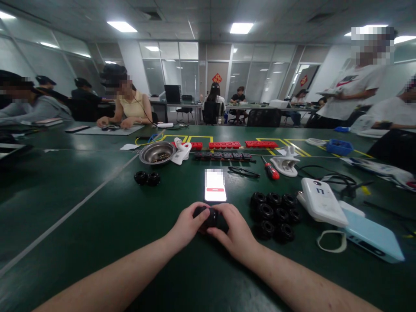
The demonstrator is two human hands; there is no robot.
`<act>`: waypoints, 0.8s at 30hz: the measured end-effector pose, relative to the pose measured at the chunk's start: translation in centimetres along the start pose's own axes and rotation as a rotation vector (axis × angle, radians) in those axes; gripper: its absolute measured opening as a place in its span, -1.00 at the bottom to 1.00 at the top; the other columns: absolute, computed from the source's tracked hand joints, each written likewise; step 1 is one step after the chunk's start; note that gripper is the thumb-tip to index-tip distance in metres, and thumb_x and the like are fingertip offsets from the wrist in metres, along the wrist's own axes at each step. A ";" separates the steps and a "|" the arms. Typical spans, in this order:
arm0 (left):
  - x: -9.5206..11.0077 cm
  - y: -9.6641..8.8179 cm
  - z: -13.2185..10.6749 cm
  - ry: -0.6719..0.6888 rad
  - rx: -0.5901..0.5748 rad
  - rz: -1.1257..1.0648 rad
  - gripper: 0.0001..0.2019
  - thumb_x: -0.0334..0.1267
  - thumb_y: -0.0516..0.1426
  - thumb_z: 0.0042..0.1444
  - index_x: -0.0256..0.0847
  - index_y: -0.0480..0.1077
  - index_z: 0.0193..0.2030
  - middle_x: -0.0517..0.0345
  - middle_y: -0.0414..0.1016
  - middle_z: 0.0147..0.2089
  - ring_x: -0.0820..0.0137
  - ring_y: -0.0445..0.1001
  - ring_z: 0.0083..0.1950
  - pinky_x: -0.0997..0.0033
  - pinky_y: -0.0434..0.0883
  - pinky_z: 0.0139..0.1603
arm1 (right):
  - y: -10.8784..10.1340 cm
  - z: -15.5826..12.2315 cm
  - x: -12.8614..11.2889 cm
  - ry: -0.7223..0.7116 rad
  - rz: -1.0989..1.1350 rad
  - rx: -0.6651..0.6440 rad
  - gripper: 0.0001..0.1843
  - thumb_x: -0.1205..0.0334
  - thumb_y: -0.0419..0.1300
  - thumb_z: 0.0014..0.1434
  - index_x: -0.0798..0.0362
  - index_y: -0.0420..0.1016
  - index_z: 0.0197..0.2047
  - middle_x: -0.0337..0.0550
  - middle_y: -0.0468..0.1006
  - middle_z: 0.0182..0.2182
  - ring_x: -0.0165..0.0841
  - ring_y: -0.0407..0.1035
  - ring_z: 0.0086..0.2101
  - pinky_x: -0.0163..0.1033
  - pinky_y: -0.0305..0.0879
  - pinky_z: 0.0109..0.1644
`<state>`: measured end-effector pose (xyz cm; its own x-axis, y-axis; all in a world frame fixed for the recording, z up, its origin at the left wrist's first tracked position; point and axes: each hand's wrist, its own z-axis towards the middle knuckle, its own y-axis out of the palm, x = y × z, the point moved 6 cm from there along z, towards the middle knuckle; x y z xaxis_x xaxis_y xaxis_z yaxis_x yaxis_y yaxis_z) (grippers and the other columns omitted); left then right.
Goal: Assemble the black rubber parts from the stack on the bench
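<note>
Between my two hands, low over the green table, is a black toy wheel (212, 216). My left hand (192, 221) is closed on its left side, the thumb lying across it. My right hand (232, 227) curls round its right side with thumb and fingers. Fingers cover much of the wheel, so its details are hidden. Just beyond my hands lies a phone (215, 190) with a lit screen. A group of several black wheels (274, 212) sits to the right of my right hand. Another pair of black wheels (147, 178) stands to the left, farther out.
Beyond the phone are a metal bowl (157, 153) of small parts, red strips (224, 145), a black strip (224, 157), glasses (243, 172) and a screwdriver (271, 170). At right lie a white power bank (323, 201), a light-blue box (373, 234) and cables. People sit around the table.
</note>
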<state>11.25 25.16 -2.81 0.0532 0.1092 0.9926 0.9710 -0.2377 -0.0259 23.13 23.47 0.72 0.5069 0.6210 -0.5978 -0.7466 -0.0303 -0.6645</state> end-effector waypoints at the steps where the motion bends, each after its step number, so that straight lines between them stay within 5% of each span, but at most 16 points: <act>1: -0.1 0.0 0.1 -0.020 -0.004 -0.005 -0.69 -0.04 0.07 -0.06 -0.25 0.27 -0.27 0.16 0.36 -0.38 0.41 0.40 -0.46 0.46 0.36 -0.50 | 0.0 0.0 -0.2 -0.025 0.016 0.002 -0.66 0.26 0.16 0.00 0.03 0.24 -0.11 -0.09 0.35 -0.19 -0.27 0.23 -0.18 -0.13 0.21 -0.12; 6: 0.1 -0.2 0.1 -0.009 0.027 -0.033 -0.73 -0.09 0.09 -0.07 -0.25 0.29 -0.31 0.18 0.35 -0.40 0.41 0.40 -0.43 0.48 0.35 -0.51 | 0.0 0.0 0.3 0.053 0.045 0.027 -0.50 0.17 0.21 -0.07 0.04 0.17 -0.05 -0.08 0.33 -0.16 -0.25 0.23 -0.17 -0.11 0.20 -0.09; 12: -0.3 -0.2 0.3 0.012 0.033 -0.018 -0.70 -0.09 0.10 -0.07 -0.24 0.27 -0.24 0.17 0.37 -0.37 0.45 0.40 -0.49 0.50 0.35 -0.54 | 0.5 -0.1 1.3 0.151 0.003 -0.026 -0.84 0.21 0.08 0.07 0.06 0.33 -0.25 -0.14 0.41 -0.36 -0.29 0.28 -0.31 -0.16 0.25 -0.25; 20: -0.5 -0.3 0.3 -0.040 0.052 -0.074 -0.67 -0.04 0.09 -0.08 -0.25 0.26 -0.26 0.17 0.36 -0.41 0.45 0.39 -0.50 0.51 0.33 -0.56 | 0.1 -0.2 0.5 0.043 0.023 0.003 -0.51 0.26 0.17 -0.03 -0.01 0.16 0.00 -0.09 0.32 -0.10 -0.24 0.20 -0.11 -0.07 0.16 -0.04; 24: 0.0 0.1 0.0 -0.002 0.009 -0.036 -0.71 -0.08 0.08 -0.05 -0.24 0.27 -0.25 0.17 0.37 -0.37 0.44 0.40 -0.47 0.50 0.35 -0.52 | 0.4 -0.2 1.3 0.135 0.037 -0.014 -0.65 0.15 0.09 0.06 0.03 0.23 -0.06 -0.10 0.39 -0.22 -0.26 0.27 -0.22 -0.12 0.23 -0.16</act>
<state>11.31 25.15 -2.83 0.0186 0.1198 0.9926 0.9743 -0.2249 0.0089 23.57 24.10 -0.37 0.5331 0.5087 -0.6761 -0.7601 -0.0631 -0.6467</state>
